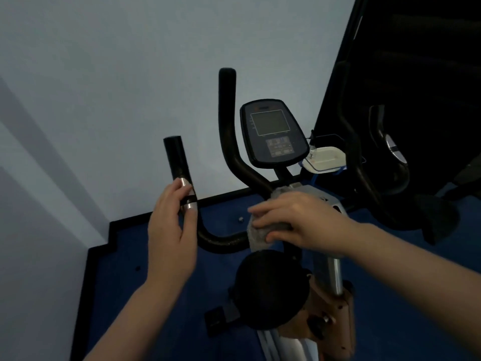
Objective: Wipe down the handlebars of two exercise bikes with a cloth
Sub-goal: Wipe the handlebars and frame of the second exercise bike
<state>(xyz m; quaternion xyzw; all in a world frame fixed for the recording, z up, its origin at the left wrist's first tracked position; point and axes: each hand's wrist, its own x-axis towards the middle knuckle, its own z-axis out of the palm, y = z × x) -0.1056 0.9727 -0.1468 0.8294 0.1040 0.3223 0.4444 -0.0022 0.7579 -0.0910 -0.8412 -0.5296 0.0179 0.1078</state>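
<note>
From the head view, your left hand (170,230) curls around the left bar (182,173) at its metal sensor bands. Your right hand (294,220) clamps the grey cloth (257,239) onto the handlebar's middle, just below the console (273,134). A second bike (364,165) stands to the right in shadow.
</note>
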